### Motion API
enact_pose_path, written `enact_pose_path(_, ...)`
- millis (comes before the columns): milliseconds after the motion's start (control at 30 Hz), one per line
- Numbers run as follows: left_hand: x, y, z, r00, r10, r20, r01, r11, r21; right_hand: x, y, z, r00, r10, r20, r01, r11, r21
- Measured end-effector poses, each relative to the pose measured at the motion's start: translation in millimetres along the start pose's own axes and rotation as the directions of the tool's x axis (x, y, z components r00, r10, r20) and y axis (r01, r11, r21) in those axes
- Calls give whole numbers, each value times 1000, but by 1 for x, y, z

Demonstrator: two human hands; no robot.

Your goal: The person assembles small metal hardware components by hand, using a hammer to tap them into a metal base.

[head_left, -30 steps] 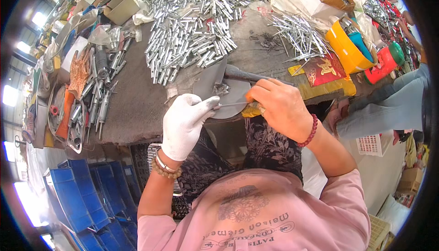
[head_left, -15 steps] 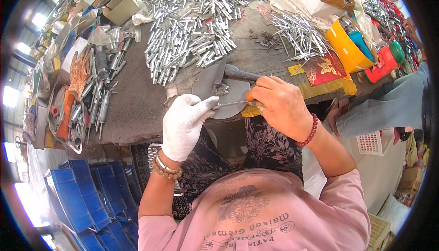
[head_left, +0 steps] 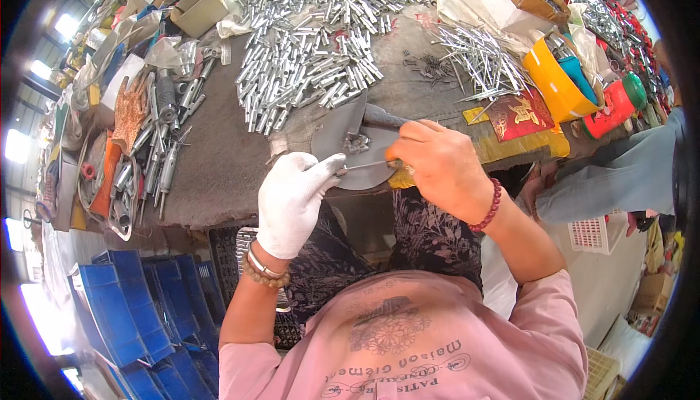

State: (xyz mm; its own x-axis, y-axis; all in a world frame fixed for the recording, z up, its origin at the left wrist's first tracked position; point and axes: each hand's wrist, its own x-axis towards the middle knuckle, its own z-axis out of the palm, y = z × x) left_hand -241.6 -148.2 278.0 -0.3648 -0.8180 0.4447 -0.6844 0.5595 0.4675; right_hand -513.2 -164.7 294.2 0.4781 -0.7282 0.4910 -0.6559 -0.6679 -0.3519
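My left hand (head_left: 290,199), in a white knitted glove, is closed, with thumb and forefinger pinching a small metal piece at the left end of a thin metal rod (head_left: 367,165). My bare right hand (head_left: 442,167) is closed around the other end of this rod. Both hands are above the table's near edge, in front of a grey rounded plate (head_left: 375,176). A dark bar-like handle (head_left: 382,117) runs across the plate behind my right fingers. Small shiny metal bits (head_left: 356,142) lie on the plate. What my right palm covers is hidden.
A large heap of short silver tubes (head_left: 306,64) covers the table's middle. Thin rods (head_left: 485,61) lie right, near a yellow container (head_left: 554,79) and a red-green jar (head_left: 616,108). Tools (head_left: 164,130) crowd the left side. Blue crates (head_left: 120,312) stand below left.
My right hand has shifted slightly left, toward my gloved hand, and less of the rod shows between them. The whole view has shifted a little.
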Motion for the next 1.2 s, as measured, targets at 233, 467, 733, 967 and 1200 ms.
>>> enact_pose_path(233,-2,-4,-3,1000,10,9,-10,999,45,11,0,-3,999,11,-39,-15,995,-101)
enact_pose_path(467,-3,-13,-2,1000,-24,-14,22,995,-93,1,13,-4,993,107,-54,-115,976,-186)
enact_pose_path(733,-1,-19,-3,999,-31,9,32,984,-172,-11,-31,-12,979,-18,-204,-1,996,-95)
enact_pose_path(967,-2,-18,-3,1000,-21,-3,20,981,-192,-8,-21,0,988,56,-144,-57,998,-4)
enact_pose_path(1200,-4,-16,-3,998,-57,-16,52,978,-204,8,-16,-3,997,-55,-52,41,970,-238)
